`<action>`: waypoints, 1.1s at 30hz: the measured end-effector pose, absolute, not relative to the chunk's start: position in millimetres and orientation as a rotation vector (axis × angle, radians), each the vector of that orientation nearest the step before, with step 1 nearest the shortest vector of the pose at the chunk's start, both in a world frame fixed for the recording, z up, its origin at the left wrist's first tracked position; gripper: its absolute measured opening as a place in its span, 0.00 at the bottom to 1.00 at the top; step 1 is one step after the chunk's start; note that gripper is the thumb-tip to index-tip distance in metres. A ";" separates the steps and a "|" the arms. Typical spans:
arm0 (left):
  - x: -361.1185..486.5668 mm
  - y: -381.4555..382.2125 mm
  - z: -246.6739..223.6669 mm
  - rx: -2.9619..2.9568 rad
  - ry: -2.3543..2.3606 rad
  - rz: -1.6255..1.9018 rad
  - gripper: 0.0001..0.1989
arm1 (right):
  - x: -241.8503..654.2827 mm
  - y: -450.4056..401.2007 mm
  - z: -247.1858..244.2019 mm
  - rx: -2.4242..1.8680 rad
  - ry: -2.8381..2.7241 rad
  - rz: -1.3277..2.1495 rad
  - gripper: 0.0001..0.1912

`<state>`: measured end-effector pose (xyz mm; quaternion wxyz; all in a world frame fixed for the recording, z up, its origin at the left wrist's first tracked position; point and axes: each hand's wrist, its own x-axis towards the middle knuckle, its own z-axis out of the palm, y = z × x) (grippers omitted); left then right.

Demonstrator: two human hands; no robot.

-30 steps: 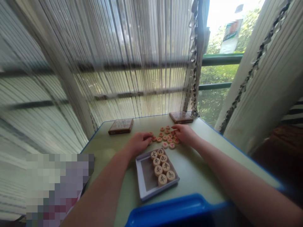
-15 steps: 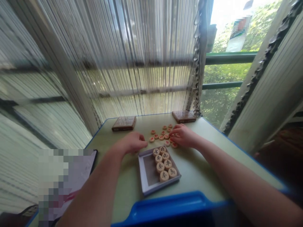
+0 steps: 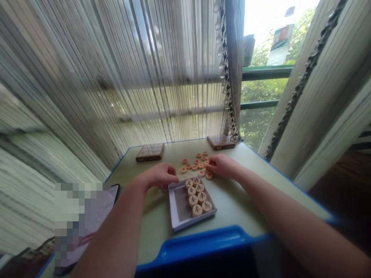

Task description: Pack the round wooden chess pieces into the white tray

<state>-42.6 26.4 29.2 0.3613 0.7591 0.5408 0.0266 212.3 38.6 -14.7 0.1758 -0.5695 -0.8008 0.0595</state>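
Note:
Over the far left corner of a shallow cardboard box (image 3: 180,224), my left hand (image 3: 162,175) is closed with its fingers curled and the thumb at the rim. What it holds, if anything, is hidden. Two rows of black-lettered Chinese chess pieces (image 3: 193,200) fill the right part of the box. Beyond it, several red-lettered Chinese chess pieces (image 3: 194,167) lie loose on the table. My right hand (image 3: 220,166) is at their right side, fingertips pinched together at a red-lettered piece (image 3: 206,163), which is partly covered.
The pale green table (image 3: 240,200) has a blue edge and a blue raised rim (image 3: 203,243) nearest me. Two flat brown boxes stand at the back, one left (image 3: 150,152) and one right (image 3: 221,142). A dark-edged tablet or board (image 3: 97,227) is at left. String curtains (image 3: 174,77) hang behind.
My right hand's fingers have drawn together at the pieces. My left hand has come against the box's far left corner. The view has shifted slightly.

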 end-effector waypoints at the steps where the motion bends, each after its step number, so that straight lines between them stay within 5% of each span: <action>1: -43.4 27.0 28.8 1.972 1.372 0.067 0.13 | 213.2 38.5 -13.7 -1.617 -2.260 0.146 0.17; 10: -49.9 34.7 23.4 2.155 1.309 0.136 0.14 | 218.9 26.4 -1.8 -1.238 -2.502 0.538 0.11; 23: -31.8 49.6 2.9 2.242 1.350 0.676 0.20 | 204.9 39.7 -20.1 -1.163 -2.309 0.062 0.16; 33: -21.2 57.3 -5.3 2.291 1.290 0.610 0.21 | 197.5 45.9 -30.2 -1.209 -2.313 -0.040 0.14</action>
